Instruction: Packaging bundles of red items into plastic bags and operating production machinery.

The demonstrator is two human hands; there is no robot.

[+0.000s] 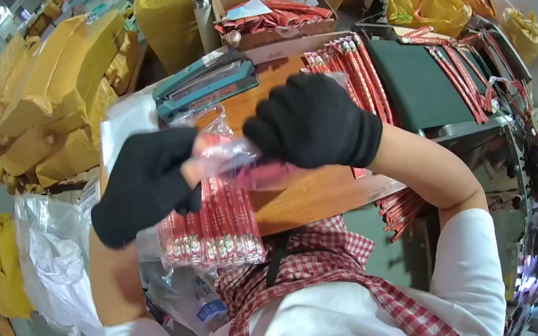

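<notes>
Over the wooden table (299,204), my left hand (150,184) pinched clear plastic (232,157) between thumb and finger; my right hand (312,121) curled against its right end, fingertips hidden, their grip impossible to tell. Red packets (212,226) lay at the near left edge.

From up on my head, the left camera looks down at my left hand (146,183) and right hand (314,123), close by. It bends straight edges and sees very wide, from my near white shirt (325,312) to yellow bags (56,92), far left.
</notes>
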